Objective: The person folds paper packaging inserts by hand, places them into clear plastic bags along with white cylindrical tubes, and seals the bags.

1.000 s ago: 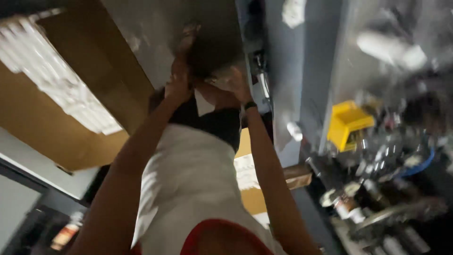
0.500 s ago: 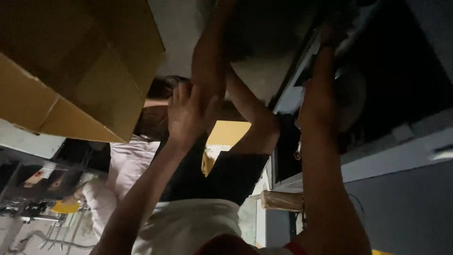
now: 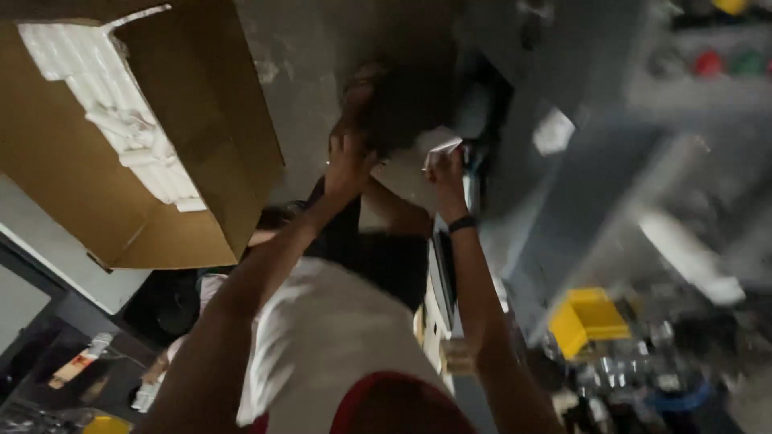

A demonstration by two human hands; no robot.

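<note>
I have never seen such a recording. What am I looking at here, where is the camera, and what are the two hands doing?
There is no machine doing the work here: a person works with two bare hands. The single picture comes from a camera worn on that person's head, so you look along their arms. It is blurred and tilted.

The left hand reaches up into a dark shape that I cannot identify. The right hand, with a dark wristband, pinches a small white sheet, probably paper, in its fingers.

At the upper left is an open cardboard box with white packed items inside. At the right stands a grey machine housing; below it is a yellow bin.
</note>
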